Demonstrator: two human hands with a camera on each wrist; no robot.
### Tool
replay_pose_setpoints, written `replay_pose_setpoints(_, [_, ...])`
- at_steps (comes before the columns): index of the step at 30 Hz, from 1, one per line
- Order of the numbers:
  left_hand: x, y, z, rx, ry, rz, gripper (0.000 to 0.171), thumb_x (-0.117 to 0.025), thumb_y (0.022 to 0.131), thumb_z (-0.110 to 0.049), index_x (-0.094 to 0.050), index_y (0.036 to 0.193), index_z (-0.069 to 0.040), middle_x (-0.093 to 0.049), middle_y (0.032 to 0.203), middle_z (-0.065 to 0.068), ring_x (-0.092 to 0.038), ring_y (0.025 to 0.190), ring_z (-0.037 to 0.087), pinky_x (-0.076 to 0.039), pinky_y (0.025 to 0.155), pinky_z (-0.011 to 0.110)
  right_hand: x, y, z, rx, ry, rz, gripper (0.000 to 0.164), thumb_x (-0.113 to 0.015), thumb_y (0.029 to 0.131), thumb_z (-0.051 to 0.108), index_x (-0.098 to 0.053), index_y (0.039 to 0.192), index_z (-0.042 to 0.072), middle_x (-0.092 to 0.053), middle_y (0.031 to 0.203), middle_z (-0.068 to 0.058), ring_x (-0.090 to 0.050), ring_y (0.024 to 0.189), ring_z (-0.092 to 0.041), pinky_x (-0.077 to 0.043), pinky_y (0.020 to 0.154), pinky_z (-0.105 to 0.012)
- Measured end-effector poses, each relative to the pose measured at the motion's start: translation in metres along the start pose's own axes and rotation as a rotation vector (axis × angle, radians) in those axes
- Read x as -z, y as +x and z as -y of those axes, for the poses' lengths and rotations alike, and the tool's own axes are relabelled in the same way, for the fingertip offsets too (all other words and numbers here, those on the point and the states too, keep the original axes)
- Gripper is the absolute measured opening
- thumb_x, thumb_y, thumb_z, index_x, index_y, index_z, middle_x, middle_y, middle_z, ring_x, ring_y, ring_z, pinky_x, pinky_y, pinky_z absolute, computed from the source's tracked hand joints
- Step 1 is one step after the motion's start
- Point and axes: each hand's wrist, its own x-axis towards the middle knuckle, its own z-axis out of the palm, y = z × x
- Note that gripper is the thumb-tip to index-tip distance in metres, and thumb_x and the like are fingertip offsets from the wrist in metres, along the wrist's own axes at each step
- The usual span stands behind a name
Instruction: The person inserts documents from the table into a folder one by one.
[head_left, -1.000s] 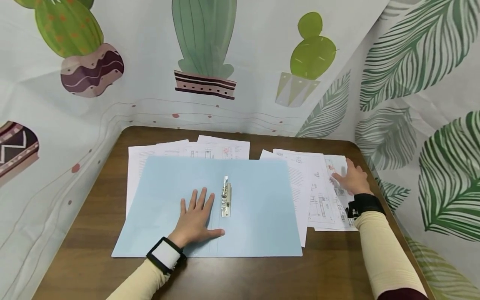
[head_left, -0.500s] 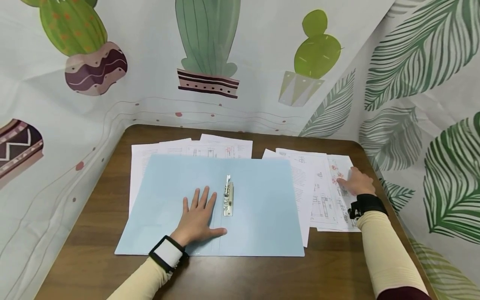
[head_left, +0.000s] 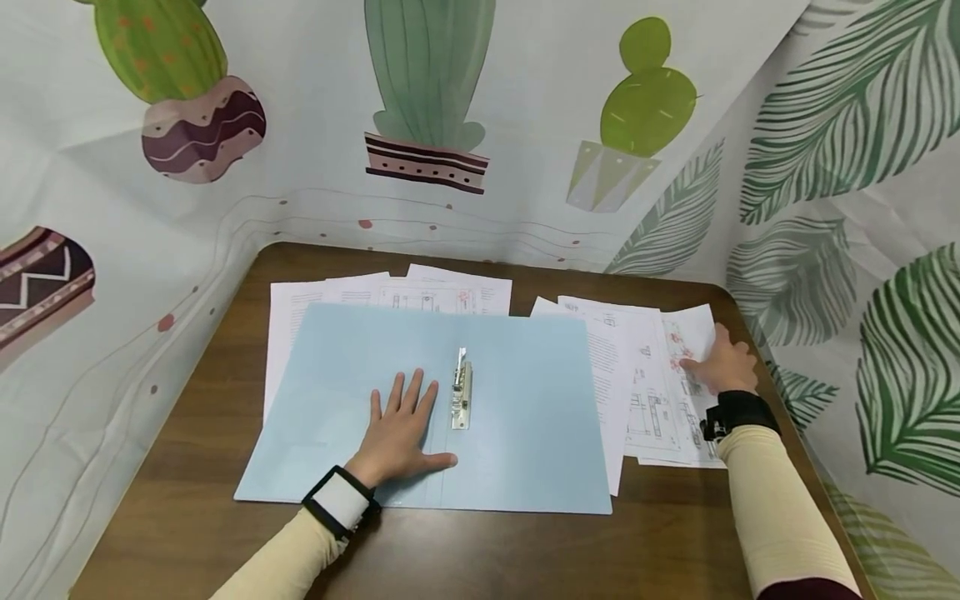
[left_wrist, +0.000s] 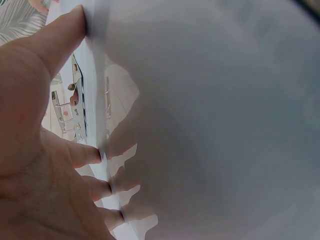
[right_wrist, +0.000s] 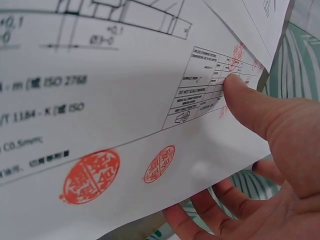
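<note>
One light-blue lever-clip folder (head_left: 532,417) lies spread on the brown wood-grain table (head_left: 487,554), with its metal lever clip (head_left: 461,392) fixed on the inside, just right of the creased spine. White sheets (head_left: 356,287) show beyond its far edge on the left, the folder covering their near part. A second group, overlapping printed pages and drawings (head_left: 643,400), fans out on the right, its nearest sheet running under the folder's right cover.

The left hand (head_left: 400,433) rests on the folder's inner face with fingers released, straight and fanned apart; the thumb reaches sideways across the spine, near the clip. The right hand (head_left: 726,362) is at the far-right drawing sheet (head_left: 696,327), near the table's right edge. It pinches that sheet: the thumb (right_wrist: 237,92) lies on the printed face near the title block (right_wrist: 202,90), while the other fingers are loosely bent, some tips tucked behind the paper's edge. Red oval stamps (right_wrist: 91,176) mark the same page.

The folder's long axis runs left to right across the table. The clip's long axis points away from the person, and the drawing sheet too is longer from near to far.
</note>
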Motion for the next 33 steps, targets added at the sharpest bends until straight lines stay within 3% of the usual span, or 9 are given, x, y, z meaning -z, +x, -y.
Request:
replay_pose_setpoints(9, [0.002, 0.000, -0.001, 0.002, 0.006, 0.015, 0.118, -0.080, 0.076, -0.069, -0.030, 0.161, -0.004, -0.010, 0.170, 0.022, -0.002, 0.155, 0.047, -0.004, 0.114, 0.076, 0.003, -0.007, 0.004, -0.009, -0.013, -0.053, 0.105, -0.077, 0.089, 0.032, -0.009, 0.161, -0.004, -0.028, 0.142, -0.051, -0.031, 0.127, -0.070, -0.037, 0.091, -0.077])
replay_pose_setpoints(12, [0.000, 0.000, 0.000, -0.001, 0.000, 0.007, 0.119, -0.080, 0.075, -0.069, -0.030, 0.161, -0.004, -0.010, 0.170, 0.022, -0.002, 0.155, 0.047, -0.003, 0.114, 0.076, 0.005, -0.009, 0.004, -0.024, -0.016, -0.055, 0.089, -0.072, 0.092, 0.027, -0.022, 0.156, -0.009, -0.035, 0.140, -0.048, -0.037, 0.126, -0.065, -0.041, 0.091, -0.074])
replay_pose_setpoints(17, [0.002, -0.001, -0.001, 0.005, -0.001, 0.007, 0.118, -0.080, 0.075, -0.068, -0.031, 0.161, -0.004, -0.011, 0.170, 0.022, -0.003, 0.155, 0.047, -0.004, 0.114, 0.076, 0.010, -0.014, 0.007, -0.069, -0.009, -0.081, 0.045, -0.053, 0.098, 0.014, -0.052, 0.137, -0.009, -0.053, 0.131, -0.042, -0.054, 0.113, -0.059, -0.047, 0.081, -0.067])
replay_pose_setpoints(21, [0.002, -0.001, -0.001, 0.005, 0.002, 0.009, 0.118, -0.080, 0.075, -0.069, -0.031, 0.161, -0.004, -0.011, 0.170, 0.022, -0.002, 0.155, 0.047, -0.004, 0.114, 0.076, 0.011, -0.020, 0.009, -0.075, 0.004, -0.119, 0.032, -0.045, 0.100, 0.010, -0.062, 0.122, -0.006, -0.059, 0.122, -0.039, -0.058, 0.102, -0.059, -0.047, 0.072, -0.065])
replay_pose_setpoints(26, [0.003, -0.001, -0.001, 0.008, 0.006, 0.016, 0.118, -0.080, 0.076, -0.069, -0.031, 0.161, -0.004, -0.011, 0.170, 0.022, -0.002, 0.155, 0.047, -0.005, 0.114, 0.076, 0.007, -0.017, 0.004, -0.066, 0.004, -0.142, 0.029, -0.045, 0.101, 0.011, -0.063, 0.117, -0.005, -0.061, 0.117, -0.037, -0.059, 0.098, -0.057, -0.046, 0.071, -0.064])
replay_pose_setpoints(33, [0.002, -0.001, 0.000, 0.010, 0.013, 0.015, 0.119, -0.079, 0.075, -0.070, -0.030, 0.161, -0.005, -0.011, 0.170, 0.021, -0.002, 0.155, 0.047, -0.004, 0.115, 0.076, 0.004, -0.015, 0.000, -0.064, 0.008, -0.157, 0.035, -0.046, 0.100, 0.011, -0.062, 0.127, -0.006, -0.060, 0.124, -0.038, -0.058, 0.104, -0.059, -0.046, 0.076, -0.067])
